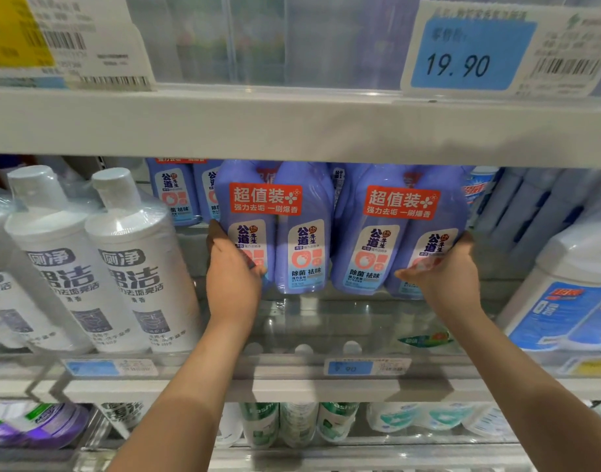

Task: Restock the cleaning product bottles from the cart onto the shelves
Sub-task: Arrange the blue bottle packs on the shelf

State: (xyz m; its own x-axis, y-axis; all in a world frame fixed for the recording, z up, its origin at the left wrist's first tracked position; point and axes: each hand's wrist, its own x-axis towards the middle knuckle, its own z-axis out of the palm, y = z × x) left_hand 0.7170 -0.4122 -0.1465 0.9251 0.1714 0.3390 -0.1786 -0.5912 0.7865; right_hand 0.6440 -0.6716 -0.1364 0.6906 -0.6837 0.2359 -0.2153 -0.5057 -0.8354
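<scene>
On the middle shelf (pixel 292 390), at 12 o'clock, two purple twin-packs stand side by side. The left hand (pixel 232 277) grips the left pack (pixel 302 233) at its outer edge. The right hand (pixel 444 279) grips the right pack (pixel 377 243). White bottles (pixel 88 260) stand at 9 o'clock.

We hold both bare arms stretched forward and up; our left hand (pixel 233 279) clasps the left flank of the purple bottle packs (pixel 304 206), our right hand (pixel 444 277) the right flank, thumbs across their fronts.
</scene>
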